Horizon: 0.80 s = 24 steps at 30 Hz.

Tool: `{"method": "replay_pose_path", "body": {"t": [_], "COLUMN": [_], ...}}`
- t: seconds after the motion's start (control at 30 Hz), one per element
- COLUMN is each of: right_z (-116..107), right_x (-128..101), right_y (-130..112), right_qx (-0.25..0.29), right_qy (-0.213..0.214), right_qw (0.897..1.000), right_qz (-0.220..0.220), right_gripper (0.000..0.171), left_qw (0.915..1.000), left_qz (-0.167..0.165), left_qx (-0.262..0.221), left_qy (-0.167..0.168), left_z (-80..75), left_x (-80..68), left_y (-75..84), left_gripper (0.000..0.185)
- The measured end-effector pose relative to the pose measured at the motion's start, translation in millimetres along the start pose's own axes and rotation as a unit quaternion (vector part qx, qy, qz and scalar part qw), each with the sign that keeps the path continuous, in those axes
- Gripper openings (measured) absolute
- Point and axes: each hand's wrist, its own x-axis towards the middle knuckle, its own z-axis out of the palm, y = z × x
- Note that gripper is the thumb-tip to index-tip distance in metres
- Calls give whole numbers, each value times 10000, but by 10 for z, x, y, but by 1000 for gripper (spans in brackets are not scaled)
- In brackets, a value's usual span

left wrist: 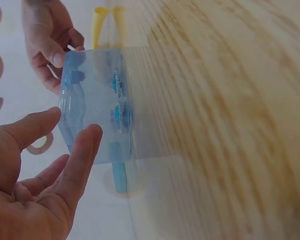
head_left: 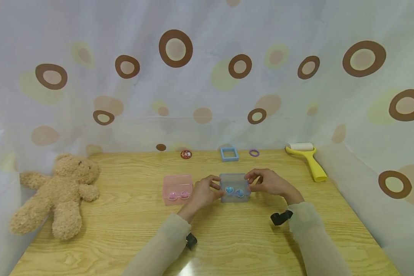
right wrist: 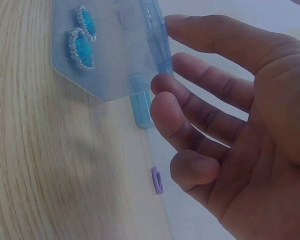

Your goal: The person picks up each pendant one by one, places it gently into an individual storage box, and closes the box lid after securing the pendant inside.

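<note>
A translucent blue box (head_left: 234, 188) with two blue beaded discs (head_left: 234, 191) on its front stands on the wooden table (head_left: 248, 237). My left hand (head_left: 214, 188) holds its left side; in the left wrist view the thumb and forefinger of this hand (left wrist: 65, 135) lie on the box (left wrist: 97, 105). My right hand (head_left: 253, 182) grips the right top edge. In the right wrist view the fingertips of the right hand (right wrist: 165, 60) touch the box's rim (right wrist: 157, 35). The right hand's thumb (left wrist: 57, 57) presses on the far corner.
A pink box (head_left: 177, 189) of the same kind stands just left of my left hand. A teddy bear (head_left: 60, 191) lies at the left edge. Along the back are a red disc (head_left: 186, 154), a blue square frame (head_left: 229, 154), a purple ring (head_left: 254, 153) and a yellow lint roller (head_left: 308, 161).
</note>
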Motion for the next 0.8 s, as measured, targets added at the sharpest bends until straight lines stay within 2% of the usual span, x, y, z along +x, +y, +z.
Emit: {"method": "replay_pose_path", "body": {"t": [0.17, 0.33, 0.6, 0.8], "right_z": [-46, -169, -402, -579], "right_x": [-13, -32, -62, -93], "right_y": [23, 28, 38, 18], "right_qx": [-306, -710, -914, -1134], "right_qy": [171, 467, 778, 883], "right_qw": [9994, 9963, 9927, 9893], "right_qz": [-49, -100, 126, 229], "right_gripper": [31, 28, 22, 25], "left_qw": [10000, 9995, 9992, 9976], "left_qz": [60, 261, 266, 348], "left_qx": [39, 108, 254, 465], "left_qy": [33, 123, 139, 370], "left_z": [-26, -160, -564, -905], "left_x": [-9, -4, -69, -107], "left_y": [-9, -34, -27, -78], "left_gripper": [44, 31, 27, 26]}}
